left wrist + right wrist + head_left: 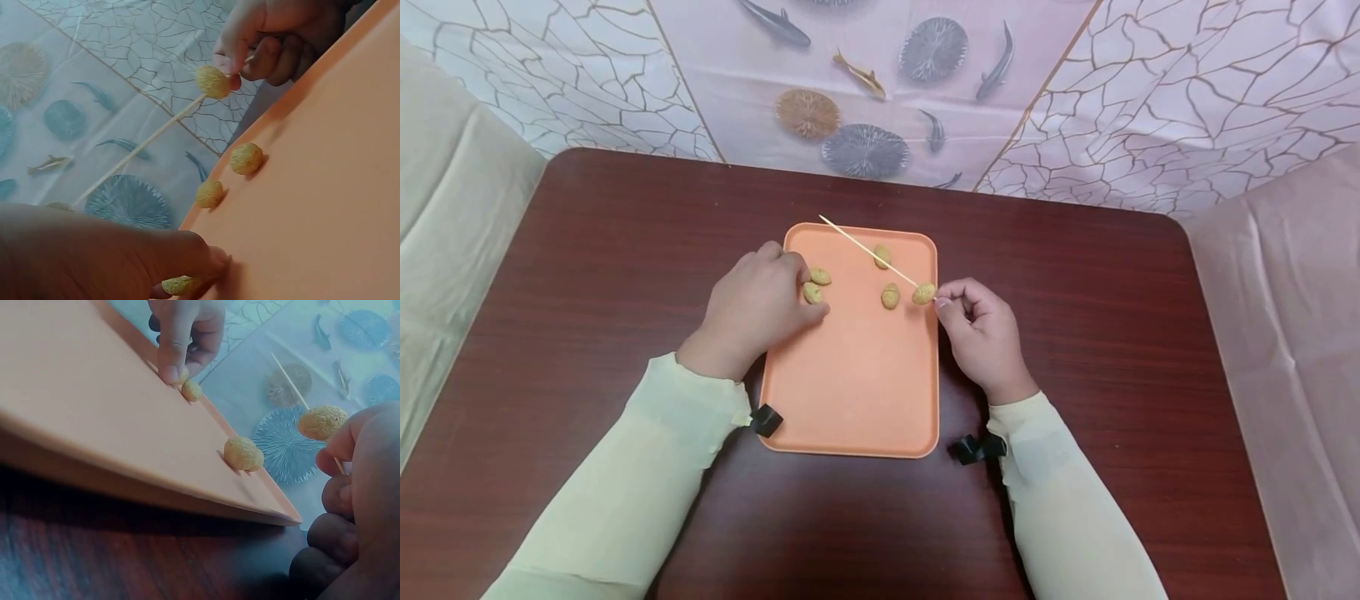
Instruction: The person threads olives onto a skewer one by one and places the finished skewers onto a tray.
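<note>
My right hand (983, 333) pinches a thin wooden skewer (857, 242) near its lower end, at the tray's right edge. One wrinkled yellow food ball (322, 422) is threaded on it, just above the fingertips. The skewer's long bare part points up and left over the tray. At the orange tray's (850, 392) left side, my left hand (758, 304) reaches down with thumb and fingers apart around two more balls, a near one (812, 293) and a far one (821, 276). Whether the fingers touch them is partly hidden.
Two loose balls lie on the tray's right half, one (882, 256) beneath the skewer's line and another (891, 296) nearer. The tray's low raised rim surrounds them. Beneath is a dark red-brown table (1112, 358), with patterned cloth (925, 100) behind it.
</note>
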`<state>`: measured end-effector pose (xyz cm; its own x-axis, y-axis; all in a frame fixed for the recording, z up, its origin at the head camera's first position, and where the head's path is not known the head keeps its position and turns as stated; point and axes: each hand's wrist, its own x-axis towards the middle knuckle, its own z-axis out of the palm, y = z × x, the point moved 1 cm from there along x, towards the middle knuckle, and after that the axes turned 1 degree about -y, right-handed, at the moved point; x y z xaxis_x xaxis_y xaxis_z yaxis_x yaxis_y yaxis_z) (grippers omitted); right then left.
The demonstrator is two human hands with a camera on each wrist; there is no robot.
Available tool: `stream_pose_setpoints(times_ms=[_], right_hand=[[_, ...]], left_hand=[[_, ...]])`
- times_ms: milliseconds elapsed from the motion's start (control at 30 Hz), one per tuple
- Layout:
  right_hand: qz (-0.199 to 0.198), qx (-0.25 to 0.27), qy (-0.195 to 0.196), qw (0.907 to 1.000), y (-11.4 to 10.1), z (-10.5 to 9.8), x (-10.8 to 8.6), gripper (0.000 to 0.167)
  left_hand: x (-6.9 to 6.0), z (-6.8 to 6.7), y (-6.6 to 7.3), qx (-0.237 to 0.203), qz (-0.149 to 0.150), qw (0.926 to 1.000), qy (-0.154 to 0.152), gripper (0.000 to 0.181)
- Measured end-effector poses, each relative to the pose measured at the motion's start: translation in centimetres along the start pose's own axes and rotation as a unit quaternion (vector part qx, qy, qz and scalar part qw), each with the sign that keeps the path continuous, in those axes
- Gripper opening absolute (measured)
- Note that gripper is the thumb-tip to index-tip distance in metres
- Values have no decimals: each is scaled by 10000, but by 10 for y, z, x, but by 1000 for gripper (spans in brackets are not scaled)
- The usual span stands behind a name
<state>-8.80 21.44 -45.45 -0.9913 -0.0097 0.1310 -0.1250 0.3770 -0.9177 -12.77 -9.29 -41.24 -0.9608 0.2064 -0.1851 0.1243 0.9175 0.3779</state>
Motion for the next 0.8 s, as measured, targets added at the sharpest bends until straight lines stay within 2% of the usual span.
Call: stream_pose_setpoints(times_ms=[133, 200, 267, 300, 367, 500, 633, 733, 800], right_hand=[[110, -90, -42, 9999, 0, 0, 0, 10], [151, -153, -59, 9998, -1, 0, -1, 10], [147, -193, -66, 9997, -1, 0, -1, 9], [133, -208, -64, 9997, -2, 0, -1, 9], [96, -214, -66, 9997, -1, 0, -2, 9], [34, -189, -109, 9998, -2, 0, -2, 9], [4, -196, -186, 9996, -2, 0, -2, 8], [-7, -205, -224, 9995, -2, 1, -2, 8], [-19, -213, -229, 9995, -2, 1, -2, 8]], left_hand=[[2, -5, -3, -745, 216, 9963, 381, 32], [3, -6, -5, -1355, 300, 9883, 639, 34], [5, -6, -7, -2081, 302, 9740, 837, 35], [7, -5, -8, -2513, 284, 9635, 880, 35], [9, -3, -10, -3341, 198, 9379, 912, 38], [16, 3, -14, -4689, -51, 8777, 990, 45], [20, 7, -17, -5501, -84, 8276, 1110, 51], [21, 11, -19, -6021, 116, 7899, 1157, 46], [22, 13, -20, -6277, 267, 7686, 1205, 43]])
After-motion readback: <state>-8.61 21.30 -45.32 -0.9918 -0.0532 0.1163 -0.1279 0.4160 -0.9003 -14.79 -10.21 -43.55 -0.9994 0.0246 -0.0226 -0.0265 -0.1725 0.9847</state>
